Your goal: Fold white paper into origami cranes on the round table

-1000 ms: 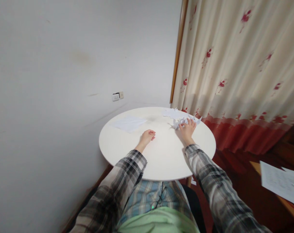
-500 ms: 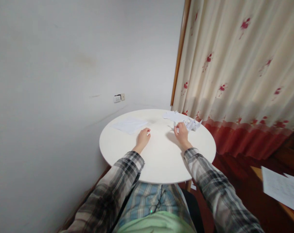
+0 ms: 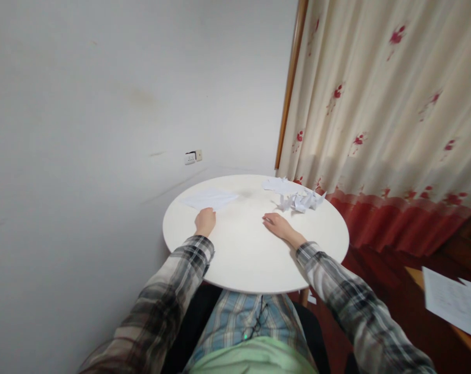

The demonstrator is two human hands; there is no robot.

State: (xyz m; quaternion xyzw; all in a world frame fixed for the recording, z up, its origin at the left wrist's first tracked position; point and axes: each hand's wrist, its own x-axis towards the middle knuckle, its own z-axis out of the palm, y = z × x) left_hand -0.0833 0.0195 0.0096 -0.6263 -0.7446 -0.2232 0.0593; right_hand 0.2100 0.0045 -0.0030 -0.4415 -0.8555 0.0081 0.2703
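Observation:
My left hand (image 3: 205, 222) is closed at the near edge of the white paper sheets (image 3: 209, 198) on the left of the round white table (image 3: 243, 262). Its fingers curl at that edge, and the fingertips are partly hidden. My right hand (image 3: 279, 226) rests low over the right half of the table, fingers pointing left and loosely apart, with nothing visible in them. Just beyond it lies a cluster of folded white paper pieces (image 3: 300, 201) with pointed ends. Behind the cluster is another flat white paper piece (image 3: 276, 184).
A white wall (image 3: 103, 156) with a socket (image 3: 189, 158) stands close on the left. A cream and red curtain (image 3: 360, 124) hangs on the right. Printed sheets (image 3: 453, 301) lie on a wooden surface at lower right.
My left hand has moved left to the edge of the paper sheets. My right hand has drawn back from the folded pieces towards me and the left, and its fingers have loosened.

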